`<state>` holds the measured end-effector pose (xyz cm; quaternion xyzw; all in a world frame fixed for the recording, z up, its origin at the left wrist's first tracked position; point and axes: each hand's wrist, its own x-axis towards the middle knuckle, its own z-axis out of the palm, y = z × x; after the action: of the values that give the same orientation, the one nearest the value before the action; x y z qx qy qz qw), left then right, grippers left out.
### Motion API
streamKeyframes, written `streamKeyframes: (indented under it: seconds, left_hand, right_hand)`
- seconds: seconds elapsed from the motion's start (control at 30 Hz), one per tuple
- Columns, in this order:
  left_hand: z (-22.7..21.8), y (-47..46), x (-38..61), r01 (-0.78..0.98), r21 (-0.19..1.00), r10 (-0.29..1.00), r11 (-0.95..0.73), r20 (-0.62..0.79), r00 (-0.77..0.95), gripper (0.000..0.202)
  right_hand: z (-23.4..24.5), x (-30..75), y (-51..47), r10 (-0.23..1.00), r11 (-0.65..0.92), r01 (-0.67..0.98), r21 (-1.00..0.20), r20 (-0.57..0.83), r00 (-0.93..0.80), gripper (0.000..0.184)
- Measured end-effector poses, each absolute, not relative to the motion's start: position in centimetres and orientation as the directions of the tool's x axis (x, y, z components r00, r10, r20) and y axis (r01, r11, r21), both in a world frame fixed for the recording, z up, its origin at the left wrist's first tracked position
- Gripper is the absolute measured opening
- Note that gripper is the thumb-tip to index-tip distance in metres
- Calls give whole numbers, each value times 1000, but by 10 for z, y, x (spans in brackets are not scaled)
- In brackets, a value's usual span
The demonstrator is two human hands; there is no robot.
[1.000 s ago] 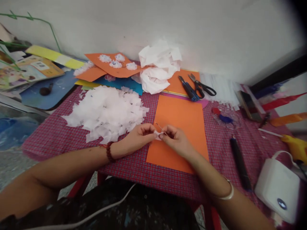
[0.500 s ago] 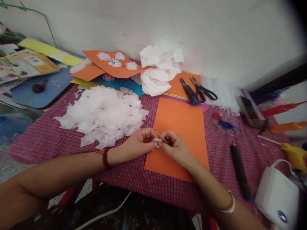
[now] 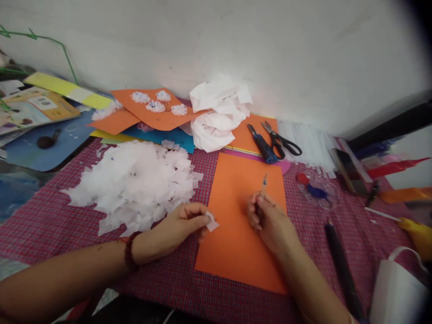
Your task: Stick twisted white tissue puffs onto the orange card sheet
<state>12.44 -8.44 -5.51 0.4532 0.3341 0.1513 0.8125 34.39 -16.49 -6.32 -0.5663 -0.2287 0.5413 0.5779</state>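
My left hand (image 3: 189, 221) pinches a small white paper square (image 3: 212, 222) between thumb and fingertips, over the lower left of an orange sheet (image 3: 236, 252). Above the right part of that sheet, my right hand (image 3: 266, 216) is closed around a thin pale stick (image 3: 264, 183) with a pointed end and dark marks near the tip. The stick points upward, and its lower part is hidden in my fingers. A big heap of white paper squares (image 3: 135, 180) lies left of the sheet, behind my left hand.
Behind are an orange card with white tufts (image 3: 168, 118), crumpled white paper (image 3: 216, 130), scissors (image 3: 285, 141) and a blue-black cutter (image 3: 263, 146). To the right lie a black pen-like tool (image 3: 342, 265), a phone (image 3: 347, 168), a yellow glue gun (image 3: 416, 234) and a white box (image 3: 394, 292).
My hands, together before, are now apart. The stick has moved right and upright in my right hand, while the paper square stays in my left. The view has tilted up slightly.
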Motion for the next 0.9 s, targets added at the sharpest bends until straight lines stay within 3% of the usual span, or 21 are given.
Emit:
streamKeyframes:
  seconds: [0.1,0.23,0.3,0.47,0.9]
  left_hand:
    - [-57,-79,126,-88,728,554,680,-432,712,17]
    - [-56,-75,126,-83,653,488,753,-469,737,16]
    - [-55,-75,125,-63,661,486,748,-480,730,15]
    - [-52,-78,126,-43,689,503,723,-483,716,16]
    - [-56,-78,125,-39,705,500,708,-462,733,10]
  right_hand:
    - [-63,354,-166,906,-249,-242,-938,-314,284,31]
    - [-64,354,-172,953,-238,27,-971,-228,201,47]
    - [-63,352,-172,956,-253,122,-960,-229,184,50]
    - [-60,349,-167,955,-296,269,-917,-272,123,38]
    - [-59,342,-164,987,-153,538,-829,-156,39,26]
